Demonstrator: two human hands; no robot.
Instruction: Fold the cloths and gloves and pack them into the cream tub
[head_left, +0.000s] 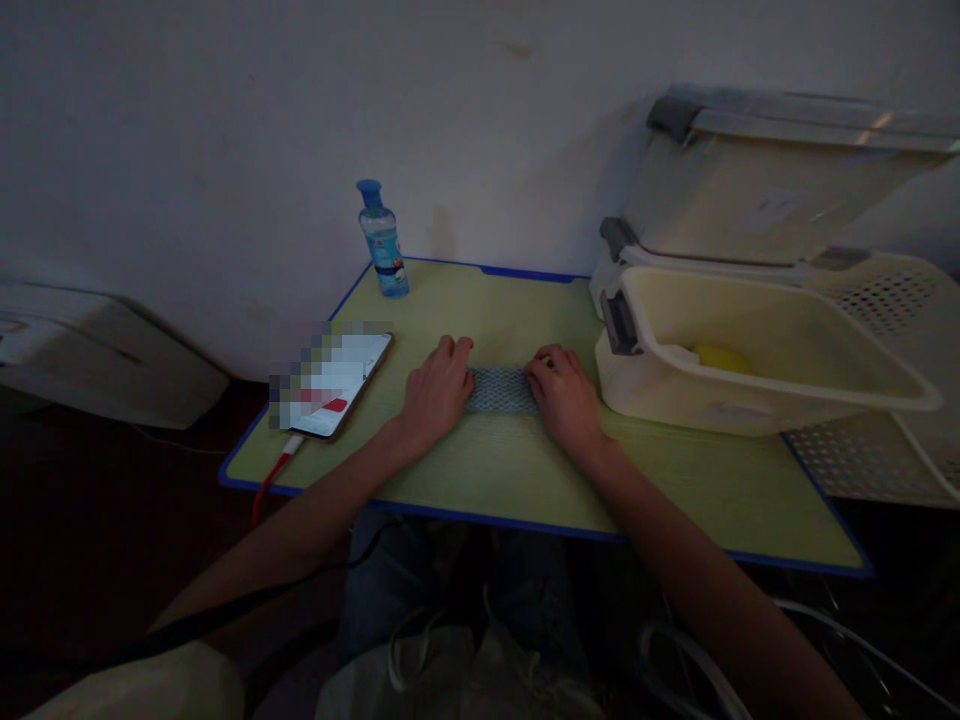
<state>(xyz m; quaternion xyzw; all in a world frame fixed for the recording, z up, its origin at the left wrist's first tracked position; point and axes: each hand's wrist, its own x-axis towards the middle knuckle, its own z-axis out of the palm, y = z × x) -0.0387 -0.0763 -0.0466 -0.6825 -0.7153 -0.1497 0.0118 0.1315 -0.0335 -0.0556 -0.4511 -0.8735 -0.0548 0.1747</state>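
Observation:
A flat, rectangular grey-blue strip with a scale-like pattern lies across the table in front of me; its exact kind is unclear, possibly folded cloth. My left hand is closed at the strip's left end, thumb side against it and fingers curled. At the right end, my right hand has its fingers bent down over the edge, pinching or pressing it. Both hands rest low at the tabletop, and the strip's two ends are partly hidden beneath them.
The pale green table has a blue rim. A phone with a red cable lies left, and a blue bottle stands behind. A cream bin holding something yellow sits right, before stacked bins along the wall.

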